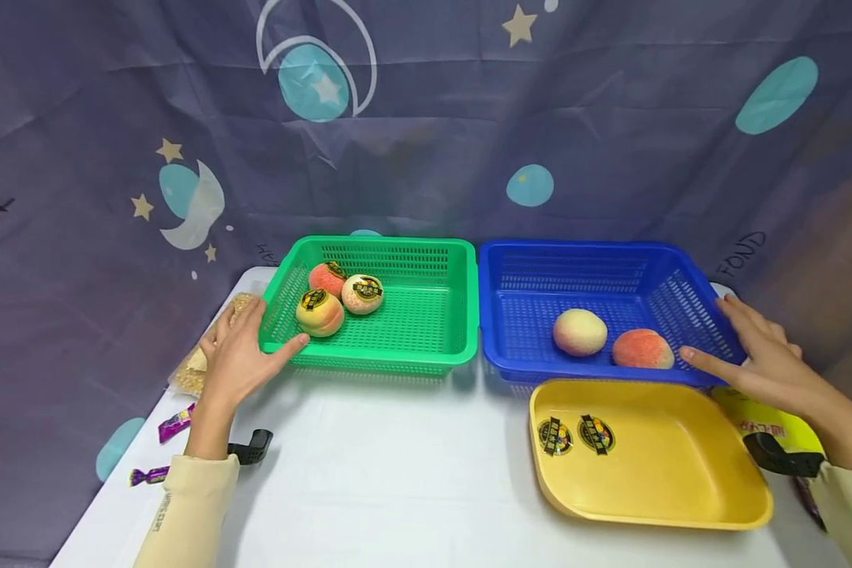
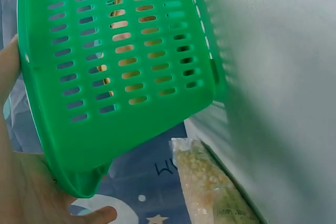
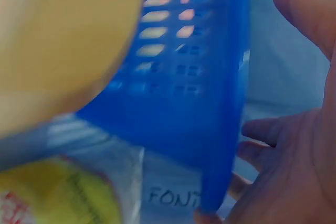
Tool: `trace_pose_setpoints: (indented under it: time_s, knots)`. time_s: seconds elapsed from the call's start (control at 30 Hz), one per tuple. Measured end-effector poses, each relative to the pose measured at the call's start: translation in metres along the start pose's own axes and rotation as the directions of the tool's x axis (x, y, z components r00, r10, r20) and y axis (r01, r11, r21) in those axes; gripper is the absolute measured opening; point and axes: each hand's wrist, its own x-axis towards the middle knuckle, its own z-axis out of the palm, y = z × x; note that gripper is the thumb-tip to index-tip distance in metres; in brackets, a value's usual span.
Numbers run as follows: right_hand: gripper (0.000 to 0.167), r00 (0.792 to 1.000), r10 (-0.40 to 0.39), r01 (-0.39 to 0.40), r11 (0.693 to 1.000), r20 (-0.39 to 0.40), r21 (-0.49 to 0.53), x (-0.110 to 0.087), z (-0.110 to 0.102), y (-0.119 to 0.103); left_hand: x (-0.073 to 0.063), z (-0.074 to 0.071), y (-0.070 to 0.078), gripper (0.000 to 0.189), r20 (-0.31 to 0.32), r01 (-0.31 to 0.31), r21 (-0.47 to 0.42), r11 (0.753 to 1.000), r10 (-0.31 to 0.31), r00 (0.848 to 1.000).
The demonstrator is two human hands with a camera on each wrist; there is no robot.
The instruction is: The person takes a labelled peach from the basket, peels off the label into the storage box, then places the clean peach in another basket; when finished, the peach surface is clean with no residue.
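Observation:
My left hand [image 1: 237, 355] is at the near left corner of a green basket [image 1: 461, 315], thumb by the front rim and fingers spread along the outer side. Inside it lie three peaches [image 1: 320, 313] with black stickers. My right hand [image 1: 770, 359] is at the right end of a blue basket [image 1: 575, 251], its thumb over the near corner and its fingers outside the rim. A pale peach [image 1: 580, 332] and a redder peach [image 1: 643, 349] lie in the blue basket. The right wrist view is blurred, so firm contact there is unclear.
A yellow tray [image 1: 653, 473] with two black stickers stands before the blue basket. A clear bag of grains [image 1: 192, 375] and purple-wrapped sweets [image 1: 175, 424] lie at the left. A yellow packet [image 1: 774, 418] is under my right forearm. A patterned cloth [image 1: 426, 142] hangs behind.

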Motion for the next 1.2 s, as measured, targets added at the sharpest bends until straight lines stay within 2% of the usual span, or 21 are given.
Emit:
trace_pose_setpoints:
  time_s: [0.2, 0.43, 0.6, 0.83, 1.2]
  knots:
    - [0.099, 0.998, -0.059, 0.058, 0.998, 0.014, 0.038, 0.013, -0.002, -0.020, 0.000, 0.001, 0.002, 0.105, 0.020, -0.015, -0.003, 1.000, 0.015, 1.000]
    - [0.103, 0.992, -0.120, 0.118, 0.991, 0.032, 0.061, 0.032, 0.008, -0.061, -0.002, 0.003, 0.000, 0.104, 0.032, -0.009, -0.009, 1.000, 0.009, 0.999]
    - [0.090, 0.980, -0.190, 0.184, 0.978, 0.055, 0.098, 0.049, 0.019, -0.095, -0.004, 0.004, -0.002, 0.104, 0.025, -0.001, -0.020, 1.000, 0.002, 1.000]
    - [0.063, 0.952, -0.299, 0.283, 0.939, 0.061, 0.193, 0.072, 0.032, -0.135, -0.005, 0.004, -0.003, 0.105, 0.041, 0.026, -0.032, 0.999, -0.025, 0.999]
    - [0.050, 0.912, -0.409, 0.365, 0.852, 0.041, 0.376, 0.111, 0.059, -0.192, -0.004, 0.004, -0.003, 0.106, 0.050, 0.045, -0.058, 0.997, -0.042, 0.998]
